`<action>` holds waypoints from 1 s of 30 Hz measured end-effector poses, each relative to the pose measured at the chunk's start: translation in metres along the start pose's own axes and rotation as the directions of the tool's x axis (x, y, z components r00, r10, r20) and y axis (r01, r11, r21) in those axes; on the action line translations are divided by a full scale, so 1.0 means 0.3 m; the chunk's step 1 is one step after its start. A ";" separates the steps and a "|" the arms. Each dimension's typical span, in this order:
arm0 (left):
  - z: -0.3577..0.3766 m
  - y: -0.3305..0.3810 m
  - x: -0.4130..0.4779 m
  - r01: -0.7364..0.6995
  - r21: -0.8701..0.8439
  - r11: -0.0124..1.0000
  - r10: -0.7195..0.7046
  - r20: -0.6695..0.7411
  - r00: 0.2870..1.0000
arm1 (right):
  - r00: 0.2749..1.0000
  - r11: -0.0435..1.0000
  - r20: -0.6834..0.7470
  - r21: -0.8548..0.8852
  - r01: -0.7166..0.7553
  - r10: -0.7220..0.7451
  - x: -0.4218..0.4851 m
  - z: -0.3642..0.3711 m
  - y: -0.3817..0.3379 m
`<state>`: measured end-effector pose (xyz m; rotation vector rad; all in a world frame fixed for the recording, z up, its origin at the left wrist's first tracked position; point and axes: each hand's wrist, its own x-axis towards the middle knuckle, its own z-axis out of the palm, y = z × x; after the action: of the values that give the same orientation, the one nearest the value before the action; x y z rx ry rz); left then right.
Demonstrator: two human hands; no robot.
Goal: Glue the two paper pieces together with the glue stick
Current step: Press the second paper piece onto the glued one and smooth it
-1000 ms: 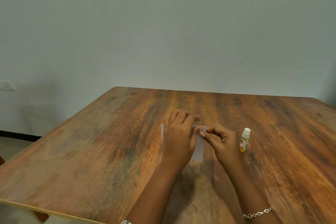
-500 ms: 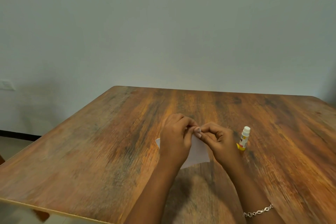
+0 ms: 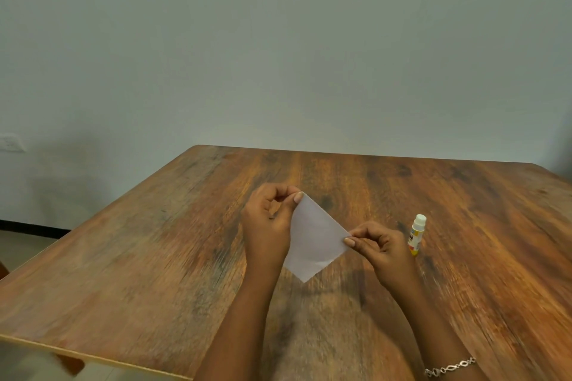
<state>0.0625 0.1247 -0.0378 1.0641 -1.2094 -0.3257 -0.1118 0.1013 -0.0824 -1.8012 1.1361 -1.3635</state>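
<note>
White square paper sheet point(image 3: 315, 241) held just above the brown wood-grain tabletop point(image 3: 154, 241), near centre, turned like a diamond. Left grip point(image 3: 267, 223) pinches its far corner, thumb and forefinger. Right grip point(image 3: 382, 247) pinches its right corner. Can't tell if one layer or two. White-capped yellow-and-white glue stick point(image 3: 416, 235) stands upright on tabletop just right of right grip, untouched. Silver chain bracelet point(image 3: 450, 366) on right wrist.

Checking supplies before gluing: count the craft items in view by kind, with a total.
paper: 1 white sheet showing; a second piece cannot be told apart
glue stick: 1, capped, upright
Total: 2
</note>
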 end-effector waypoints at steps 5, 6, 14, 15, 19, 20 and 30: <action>-0.004 -0.008 -0.004 0.072 -0.171 0.983 -0.085 -0.068 0.994 | 0.994 0.975 -0.081 0.216 -0.053 0.072 -0.012 0.010 0.006; -0.005 -0.012 -0.003 0.083 -0.200 0.976 -0.100 -0.073 0.992 | 0.993 0.963 -0.085 0.264 -0.058 0.083 -0.013 0.012 0.004; -0.006 -0.030 -0.018 0.153 -0.270 0.951 -0.182 -0.086 0.980 | 0.991 0.959 -0.119 0.283 -0.020 0.056 -0.002 0.025 -0.013; -0.008 -0.028 -0.018 0.127 -0.245 0.961 -0.154 -0.098 0.983 | 0.992 0.968 -0.121 0.249 -0.006 0.037 -0.001 0.025 -0.014; -0.002 0.006 -0.017 -0.143 0.080 0.986 0.143 0.003 0.990 | 0.993 0.995 -0.116 0.091 0.035 -0.024 0.000 0.032 -0.017; 0.005 0.016 -0.019 -0.208 0.133 0.969 0.200 0.075 0.977 | 0.993 0.997 -0.111 0.061 0.045 -0.039 0.000 0.034 -0.018; 0.065 0.009 -0.032 -0.404 0.281 0.870 0.238 0.479 0.845 | 0.986 0.983 -0.044 -0.092 0.157 -0.161 -0.006 0.038 -0.048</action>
<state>0.0411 0.1234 -0.0420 1.1123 -1.8867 -0.0572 -0.0971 0.1091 -0.0743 -1.9664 1.1142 -1.4789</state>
